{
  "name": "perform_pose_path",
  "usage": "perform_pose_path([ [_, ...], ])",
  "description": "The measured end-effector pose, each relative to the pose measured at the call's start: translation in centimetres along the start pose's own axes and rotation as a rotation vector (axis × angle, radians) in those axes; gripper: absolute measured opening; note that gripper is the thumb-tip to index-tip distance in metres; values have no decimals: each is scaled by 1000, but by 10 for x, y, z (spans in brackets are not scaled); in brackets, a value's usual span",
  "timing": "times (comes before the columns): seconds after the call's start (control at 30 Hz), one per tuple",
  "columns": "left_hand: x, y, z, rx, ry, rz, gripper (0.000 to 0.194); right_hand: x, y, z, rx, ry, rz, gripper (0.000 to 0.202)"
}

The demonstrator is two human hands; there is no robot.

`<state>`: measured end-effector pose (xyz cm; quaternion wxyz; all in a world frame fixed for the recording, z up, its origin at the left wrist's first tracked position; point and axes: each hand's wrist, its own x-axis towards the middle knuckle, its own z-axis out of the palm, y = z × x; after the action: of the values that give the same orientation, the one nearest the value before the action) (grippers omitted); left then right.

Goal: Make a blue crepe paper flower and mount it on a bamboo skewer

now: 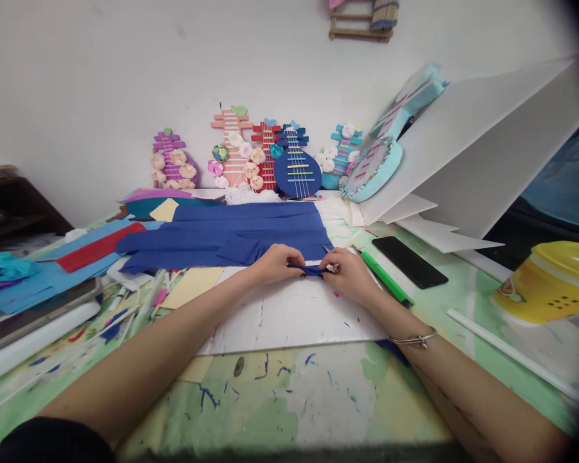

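Above a white board [294, 315], my left hand [276, 262] and my right hand [351, 273] pinch a small dark blue strip [311, 270] from its two ends. A narrow white edge shows along its top. A thin metal tip [326, 249] sticks out by my right fingers, and a shiny piece shows under them; it may be scissors, but I cannot tell. Just beyond my hands lie wide blue sheets [251, 225], like crepe paper or cloth, overlapping in layers. A green box cutter [386, 278] lies to the right of my right hand.
Right of the board are a black phone [409, 261], a white strip [511, 354] and a yellow tub [552, 280]. Decorated paper lutes, one dark blue [298, 170], lean against the wall. Folded white boards [468, 141] rise at right. Coloured sheets [101, 247] and tools crowd the left.
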<state>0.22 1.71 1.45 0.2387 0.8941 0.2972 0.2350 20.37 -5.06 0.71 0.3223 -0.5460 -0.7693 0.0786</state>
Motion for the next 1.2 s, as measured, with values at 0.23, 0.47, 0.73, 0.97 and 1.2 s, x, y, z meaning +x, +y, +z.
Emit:
perform_pose_path([
  [0.23,-15,5,5,105,80,74,4,-3,1,0,165,-89,-48,14],
  [0.47,-27,8,10,-87,136,37,8,-5,-5,-4,198,-121,-138,11],
  [0.73,-26,8,9,-212,251,-31,6,-3,-1,-4,258,-23,-104,10],
  [0.97,-28,13,11,-202,303,-4,8,-5,-3,-4,422,-125,23,30],
  [1.2,-28,16,12,-345,258,-5,11,-5,-4,-3,317,-151,-28,14],
])
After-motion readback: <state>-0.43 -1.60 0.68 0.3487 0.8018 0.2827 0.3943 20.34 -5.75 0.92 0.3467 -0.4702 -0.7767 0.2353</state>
